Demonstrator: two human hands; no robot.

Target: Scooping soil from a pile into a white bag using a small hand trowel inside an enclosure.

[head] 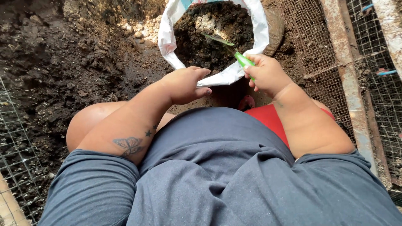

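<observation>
A white plastic sack with its rim rolled down stands in front of me, filled with dark soil. My left hand grips the near edge of the sack's rim. My right hand is closed around the green handle of a small trowel, whose blade lies over the soil inside the sack. My knees and grey shirt fill the lower part of the view.
Loose dark soil covers the ground to the left. A wire mesh screen with a rusty metal frame lies on the right. More wire mesh sits at the lower left. A round brown rim shows behind the sack.
</observation>
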